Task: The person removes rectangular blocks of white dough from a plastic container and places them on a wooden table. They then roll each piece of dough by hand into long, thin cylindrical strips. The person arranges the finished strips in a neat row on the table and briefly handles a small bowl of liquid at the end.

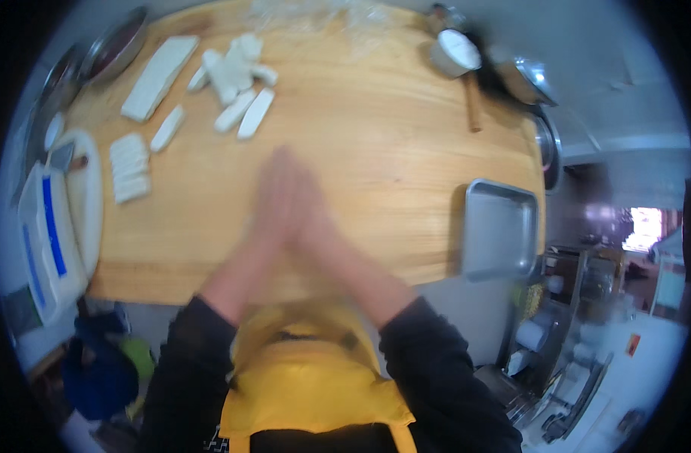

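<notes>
Blurred by motion, my left hand (274, 195) and my right hand (308, 204) are pressed palm to palm above the wooden board (379, 153). No object shows between them. Beyond them lies a loose pile of white dough strips (226, 73), with one single strip (168, 128) nearer to the left. A long flat slab of white dough (159, 77) rests at the upper left. Below it, several short dough pieces (130, 170) sit in a close row.
An empty metal tray (501, 226) stands at the board's right edge. Upper right are a bowl of white powder (457, 52), a wooden rolling pin (472, 105) and a metal bowl (526, 79). On the left are a scraper (62, 156), a white plastic container (54, 238) and metal bowls (116, 45).
</notes>
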Available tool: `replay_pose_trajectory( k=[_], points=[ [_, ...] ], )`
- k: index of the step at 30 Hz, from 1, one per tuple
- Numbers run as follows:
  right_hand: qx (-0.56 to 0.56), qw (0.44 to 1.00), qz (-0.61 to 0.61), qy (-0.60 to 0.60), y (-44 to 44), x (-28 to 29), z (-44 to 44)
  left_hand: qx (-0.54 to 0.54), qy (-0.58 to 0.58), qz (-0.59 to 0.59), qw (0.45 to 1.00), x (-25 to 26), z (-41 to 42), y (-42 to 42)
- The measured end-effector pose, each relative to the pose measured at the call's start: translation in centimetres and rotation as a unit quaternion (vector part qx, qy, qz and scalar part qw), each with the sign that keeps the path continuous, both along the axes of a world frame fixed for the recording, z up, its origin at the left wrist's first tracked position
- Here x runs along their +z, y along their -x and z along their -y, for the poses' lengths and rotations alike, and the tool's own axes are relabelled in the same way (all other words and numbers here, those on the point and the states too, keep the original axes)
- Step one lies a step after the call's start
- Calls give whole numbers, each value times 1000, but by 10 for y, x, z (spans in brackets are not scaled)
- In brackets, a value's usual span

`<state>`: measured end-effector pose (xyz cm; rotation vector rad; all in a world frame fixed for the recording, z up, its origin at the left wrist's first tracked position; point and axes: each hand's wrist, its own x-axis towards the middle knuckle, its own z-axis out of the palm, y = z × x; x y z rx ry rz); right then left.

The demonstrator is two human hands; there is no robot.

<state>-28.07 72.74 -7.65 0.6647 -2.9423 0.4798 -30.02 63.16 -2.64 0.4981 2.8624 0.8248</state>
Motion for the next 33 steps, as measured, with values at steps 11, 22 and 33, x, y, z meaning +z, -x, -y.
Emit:
replay_pose_trajectory(
  k=[11,22,33],
  points=[
    [-50,995,77,-26,-79,23,-21,24,162,134,977,21,16,-58],
    [25,991,132,-23,-114,28,-52,0,149,17,989,-31,64,-105],
    [-94,994,47,-20,-19,22,-45,49,189,-106,975,-36,79,-23]
  ],
)
